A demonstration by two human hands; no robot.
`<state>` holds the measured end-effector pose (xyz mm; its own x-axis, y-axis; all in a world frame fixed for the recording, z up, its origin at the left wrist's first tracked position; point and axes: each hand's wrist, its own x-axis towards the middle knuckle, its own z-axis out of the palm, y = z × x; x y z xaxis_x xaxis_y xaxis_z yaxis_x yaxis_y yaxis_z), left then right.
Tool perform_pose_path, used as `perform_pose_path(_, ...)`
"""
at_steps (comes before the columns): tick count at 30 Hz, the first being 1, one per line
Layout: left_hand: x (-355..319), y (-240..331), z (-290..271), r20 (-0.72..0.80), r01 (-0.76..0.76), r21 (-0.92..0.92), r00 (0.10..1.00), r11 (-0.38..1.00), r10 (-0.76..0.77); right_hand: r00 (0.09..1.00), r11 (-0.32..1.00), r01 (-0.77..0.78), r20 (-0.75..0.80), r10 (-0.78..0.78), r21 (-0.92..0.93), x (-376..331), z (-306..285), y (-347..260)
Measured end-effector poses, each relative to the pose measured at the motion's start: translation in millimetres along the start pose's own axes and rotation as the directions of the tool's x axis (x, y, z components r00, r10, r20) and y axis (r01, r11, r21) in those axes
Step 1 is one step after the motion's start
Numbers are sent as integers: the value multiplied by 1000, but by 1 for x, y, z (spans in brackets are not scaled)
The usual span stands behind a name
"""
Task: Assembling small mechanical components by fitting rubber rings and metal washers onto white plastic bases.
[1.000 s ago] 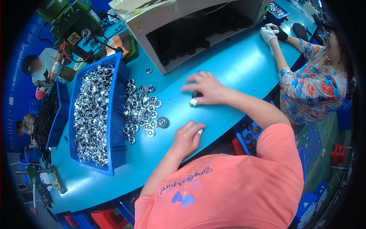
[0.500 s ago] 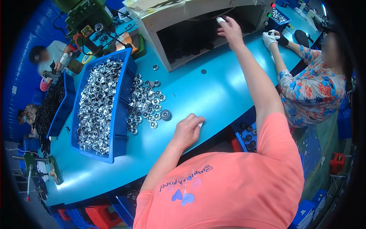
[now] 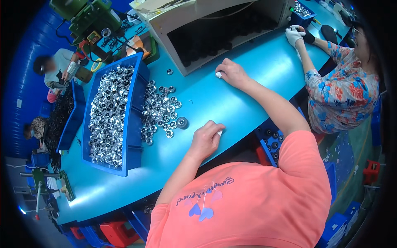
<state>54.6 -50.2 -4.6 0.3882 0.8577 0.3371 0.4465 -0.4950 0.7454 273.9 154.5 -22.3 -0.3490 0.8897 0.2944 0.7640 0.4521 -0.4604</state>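
My left hand [image 3: 206,141] rests on the blue tabletop near its front edge. Its fingers are curled closed, a white covering shows at the thumb, and whatever they hold is hidden. Farther off, before the box-shaped machine, my right hand [image 3: 232,73] is down on the table. Its fingers are bent and pinched together, with white at a fingertip; I cannot make out what is between them. Left of my left hand lies a dark round part [image 3: 182,122], beside a spread of shiny silver ring-shaped parts [image 3: 162,108].
A blue bin [image 3: 134,111] full of silver parts stands at the left. The open-fronted machine [image 3: 165,39] borders the far side. A gloved co-worker [image 3: 343,93] sits at the right. Below the table edge is a tray of black round parts [image 3: 271,142].
My right hand has come down and left from the machine's opening to the tabletop. The small dark disc that lay there is now out of sight. My left hand stays nearly still.
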Motion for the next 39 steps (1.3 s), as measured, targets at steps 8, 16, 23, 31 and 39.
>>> perform_pose_path(8, 1, 0, 0, 15, 35, 2, 999, 999, -35, 932, 860, -162, 362, -29, 484, -49, -50, -26)
perform_pose_path(16, -1, 0, 2, 13, 38, 16, 999, 999, -38, 778, 806, -181, 584, -233, 563, -177, -96, -48)
perform_pose_path(23, -4, 1, 4, -2, 22, 35, 1000, 999, -22, 830, 488, -436, 547, -108, 756, -206, -92, -61)
perform_pose_path(31, -5, 8, 6, 4, 31, 42, 999, 999, -32, 745, -200, 25, 115, 657, 980, -156, -108, 21)
perform_pose_path(39, -4, 5, 8, 19, 24, 28, 1000, 999, -25, 632, -116, 123, 12, 775, 986, -157, -94, 60)
